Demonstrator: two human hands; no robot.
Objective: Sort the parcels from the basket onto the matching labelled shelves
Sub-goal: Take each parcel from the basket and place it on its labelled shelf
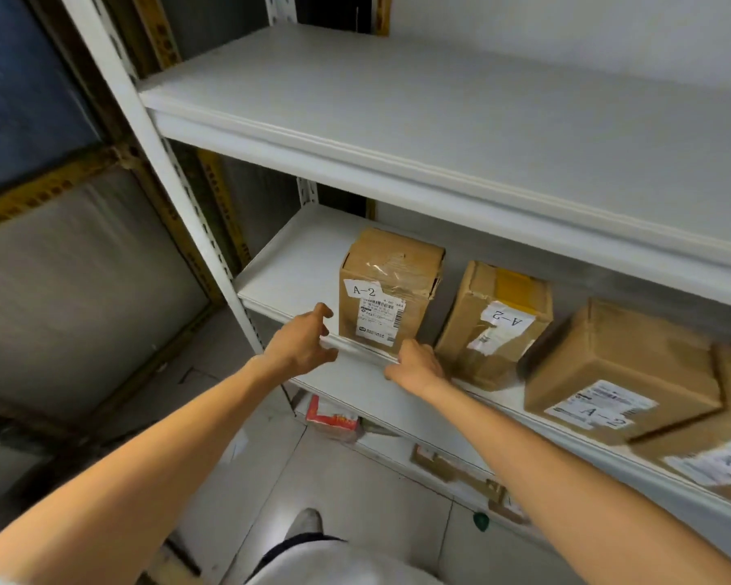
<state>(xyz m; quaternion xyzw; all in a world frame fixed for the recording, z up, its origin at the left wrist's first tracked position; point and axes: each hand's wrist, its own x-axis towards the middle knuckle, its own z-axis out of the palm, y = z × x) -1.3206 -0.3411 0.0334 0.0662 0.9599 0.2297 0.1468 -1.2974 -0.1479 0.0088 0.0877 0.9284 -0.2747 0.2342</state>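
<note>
Parcels marked A-2 sit in a row on the middle shelf [288,263], and the upright parcel [391,289] at the left end of that row is the one between the two hands. It stands close to the shelf's front lip. Its A-2 sticker is at the top left of the face turned to me, with a printed shipping label below.

From my seat I see the left hand [302,346] just beside the box's lower left edge. Its fingers are spread and loosely bent with nothing in them, and a thin gap separates them from the cardboard. The right hand [416,365] is at the box's lower right corner, over the shelf lip, back of the hand up. Its fingers are tucked out of my sight, so I cannot tell whether it grips or even touches the box.

Just to the right a second parcel [494,323] leans, its A-2 sticker upside down. Further right a third parcel [621,373] lies flat, blurred, with A-2 on its label. A fourth box [714,458] at the frame edge is too smeared to read.

Above runs the upper shelf [397,99]. Under the middle shelf, near the floor, lies a red and white packet [334,422].
</note>
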